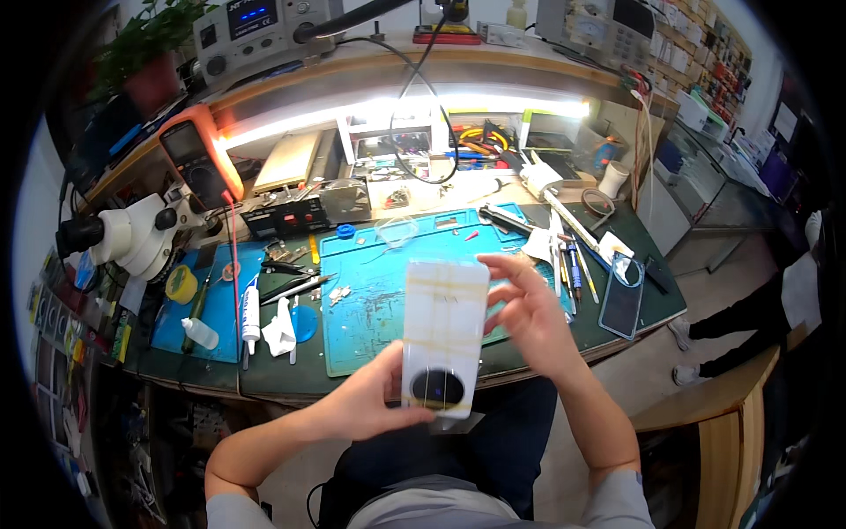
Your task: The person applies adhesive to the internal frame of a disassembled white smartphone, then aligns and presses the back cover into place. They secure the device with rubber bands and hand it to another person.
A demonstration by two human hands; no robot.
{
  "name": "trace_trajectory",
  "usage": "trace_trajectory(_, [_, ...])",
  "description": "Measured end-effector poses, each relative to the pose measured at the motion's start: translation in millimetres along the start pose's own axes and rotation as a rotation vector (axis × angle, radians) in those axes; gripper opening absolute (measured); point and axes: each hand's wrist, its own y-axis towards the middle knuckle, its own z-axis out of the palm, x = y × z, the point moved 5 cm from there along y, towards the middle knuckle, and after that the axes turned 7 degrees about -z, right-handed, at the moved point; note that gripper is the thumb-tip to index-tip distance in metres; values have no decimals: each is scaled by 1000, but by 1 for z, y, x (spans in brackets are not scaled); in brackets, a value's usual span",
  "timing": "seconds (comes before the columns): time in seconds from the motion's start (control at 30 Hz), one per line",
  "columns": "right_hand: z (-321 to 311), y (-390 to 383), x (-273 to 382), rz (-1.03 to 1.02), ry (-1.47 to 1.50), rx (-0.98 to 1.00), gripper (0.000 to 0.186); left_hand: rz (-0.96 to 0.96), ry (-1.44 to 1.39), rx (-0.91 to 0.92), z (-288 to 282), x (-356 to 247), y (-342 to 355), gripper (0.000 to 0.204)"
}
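Observation:
A white phone (pixel 445 317), back up with a round black camera module at its lower end, is held over the front of the blue work mat (pixel 357 344). Thin yellowish bands cross it. My left hand (pixel 366 397) grips its lower left, thumb along the bottom. My right hand (pixel 529 317) has curved fingers on the upper right edge; part of its grip is hidden. Right of the mat lies a dark phone (pixel 621 309); left are a white tube (pixel 250 313) and a crumpled white tissue (pixel 279 331).
A microscope (pixel 137 238) and orange multimeter (pixel 195 155) stand at left. Pliers, tweezers and pens (pixel 575 269) crowd the mat's sides. A lit shelf (pixel 370 194) with small parts runs behind. Another person's legs (pixel 736 317) show at right, beside a wooden panel (pixel 718 458).

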Motion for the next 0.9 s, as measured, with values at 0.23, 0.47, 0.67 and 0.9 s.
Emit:
trace_trajectory(0.23, [0, 8, 5, -249, -70, -22, 46, -90, 108, 140, 29, 18, -13, 66])
trace_trajectory(0.47, [3, 0, 2, -223, -74, -80, 39, -149, 289, 104, 26, 18, -16, 61])
trace_trajectory(0.67, [4, 0, 0, -191, -118, -73, 34, -119, 322, 74, 24, 16, -14, 60])
trace_trajectory(0.9, [10, -5, 3, 297, -150, 63, 29, -32, 245, -26, 6, 8, -18, 73])
